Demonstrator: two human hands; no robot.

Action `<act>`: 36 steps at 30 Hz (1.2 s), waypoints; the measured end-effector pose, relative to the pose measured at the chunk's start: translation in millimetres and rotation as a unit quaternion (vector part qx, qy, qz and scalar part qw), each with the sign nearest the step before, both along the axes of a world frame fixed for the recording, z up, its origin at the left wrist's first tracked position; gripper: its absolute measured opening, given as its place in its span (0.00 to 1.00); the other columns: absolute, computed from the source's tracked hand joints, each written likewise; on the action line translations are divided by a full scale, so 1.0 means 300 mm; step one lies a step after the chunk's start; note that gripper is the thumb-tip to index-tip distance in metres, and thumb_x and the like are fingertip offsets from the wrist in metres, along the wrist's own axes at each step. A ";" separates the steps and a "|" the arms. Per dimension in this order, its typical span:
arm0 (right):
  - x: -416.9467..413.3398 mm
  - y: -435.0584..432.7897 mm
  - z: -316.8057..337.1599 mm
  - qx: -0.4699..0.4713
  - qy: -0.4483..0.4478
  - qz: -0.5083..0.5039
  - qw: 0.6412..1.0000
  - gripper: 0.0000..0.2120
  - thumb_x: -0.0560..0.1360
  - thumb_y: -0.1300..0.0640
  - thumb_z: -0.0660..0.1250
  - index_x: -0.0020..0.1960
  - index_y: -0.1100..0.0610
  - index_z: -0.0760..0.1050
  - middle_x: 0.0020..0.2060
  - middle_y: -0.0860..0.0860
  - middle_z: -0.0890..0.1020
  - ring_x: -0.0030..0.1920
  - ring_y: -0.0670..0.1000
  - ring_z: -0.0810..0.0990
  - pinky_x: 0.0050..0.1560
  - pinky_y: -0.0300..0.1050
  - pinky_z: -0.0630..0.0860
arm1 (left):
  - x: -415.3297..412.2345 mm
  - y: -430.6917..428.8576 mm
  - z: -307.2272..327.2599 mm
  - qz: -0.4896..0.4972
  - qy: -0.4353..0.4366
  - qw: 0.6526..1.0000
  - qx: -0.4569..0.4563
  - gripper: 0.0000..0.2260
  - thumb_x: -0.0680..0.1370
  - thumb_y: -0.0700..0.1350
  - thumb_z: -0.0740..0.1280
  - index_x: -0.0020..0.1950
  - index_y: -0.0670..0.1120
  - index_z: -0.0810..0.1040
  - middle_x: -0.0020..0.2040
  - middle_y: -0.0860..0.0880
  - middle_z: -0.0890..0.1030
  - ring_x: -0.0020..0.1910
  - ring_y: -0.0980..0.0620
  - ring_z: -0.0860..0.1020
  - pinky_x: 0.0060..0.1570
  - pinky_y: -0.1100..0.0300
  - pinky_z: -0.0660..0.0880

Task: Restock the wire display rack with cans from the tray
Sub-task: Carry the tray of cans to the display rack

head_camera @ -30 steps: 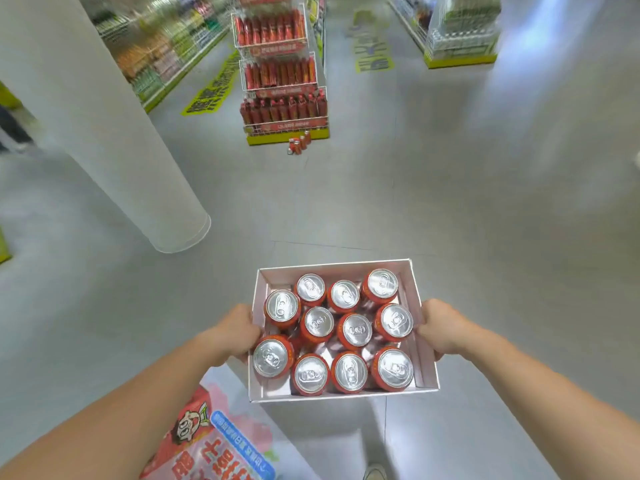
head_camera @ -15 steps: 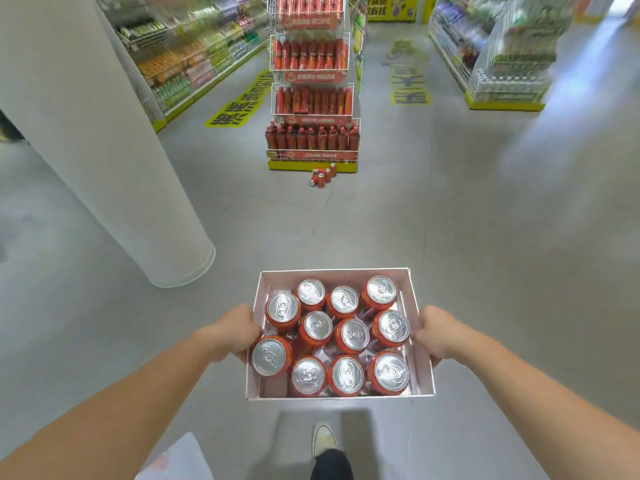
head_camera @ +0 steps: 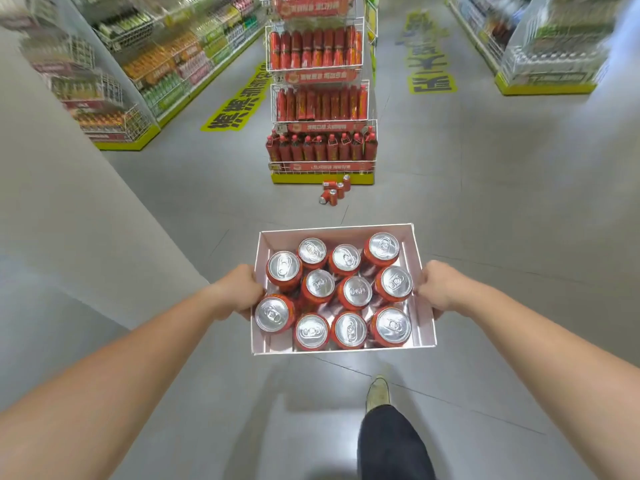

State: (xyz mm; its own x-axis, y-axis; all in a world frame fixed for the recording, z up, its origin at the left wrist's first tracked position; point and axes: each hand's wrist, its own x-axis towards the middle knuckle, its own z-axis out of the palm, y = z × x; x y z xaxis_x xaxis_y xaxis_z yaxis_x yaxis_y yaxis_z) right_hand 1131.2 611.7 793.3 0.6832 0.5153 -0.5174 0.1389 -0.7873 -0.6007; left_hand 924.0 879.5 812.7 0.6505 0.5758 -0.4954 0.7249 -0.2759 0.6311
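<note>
Head view: the tray (head_camera: 420, 271) is carried at waist level above the floor, the left hand (head_camera: 239, 294) clamped on its left wall and the right hand (head_camera: 438, 289) clamped on its right wall. The tray holds eleven upright cans (head_camera: 349, 292) in three rows, lids up; none has been removed. The rack (head_camera: 320, 95) stands well ahead across open floor, not within reach. Its visible tiers appear full of red bottles; an open slot for cans cannot be identified from here. A few loose cans (head_camera: 334, 192) sit on the floor just before the rack base, some on their sides. Status: transport phase only. Remaining: close the distance, set down or support the tray, then transfer every can to the rack.
</note>
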 end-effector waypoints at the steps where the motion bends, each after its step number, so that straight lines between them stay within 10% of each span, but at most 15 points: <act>1: 0.089 0.067 -0.004 0.006 0.000 0.002 1.000 0.13 0.74 0.72 0.57 0.34 0.65 0.74 0.24 0.56 0.79 0.21 0.54 0.81 0.20 0.45 0.77 | 0.081 0.061 -0.001 0.002 -0.003 1.000 0.002 0.12 0.77 0.33 0.66 0.34 0.45 0.77 0.21 0.55 0.78 0.25 0.52 0.77 0.25 0.59 0.75; 18: 1.319 1.293 0.032 -0.005 0.003 0.049 0.999 0.11 0.75 0.70 0.60 0.37 0.62 0.75 0.28 0.56 0.80 0.25 0.56 0.82 0.25 0.48 0.81 | 1.231 1.234 -0.071 0.040 -0.019 0.999 -0.024 0.05 0.76 0.35 0.68 0.46 0.41 0.83 0.39 0.43 0.84 0.35 0.45 0.82 0.30 0.55 0.80; 36: 2.305 2.679 -0.377 0.011 0.021 0.057 0.998 0.09 0.72 0.67 0.60 0.41 0.65 0.80 0.36 0.64 0.84 0.34 0.63 0.85 0.33 0.59 0.83 | 2.231 2.638 -0.351 0.037 0.049 0.998 0.009 0.04 0.77 0.37 0.67 0.44 0.38 0.81 0.33 0.44 0.78 0.29 0.49 0.73 0.24 0.61 0.71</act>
State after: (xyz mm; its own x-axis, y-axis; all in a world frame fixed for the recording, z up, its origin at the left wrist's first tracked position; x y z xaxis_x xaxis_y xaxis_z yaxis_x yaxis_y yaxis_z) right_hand 1822.8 1415.4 680.1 0.5979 0.5998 -0.5318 0.2017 -0.7546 -0.6244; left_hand 1593.3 1671.0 707.4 0.5551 0.6297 -0.5435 0.8013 -0.2296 0.5524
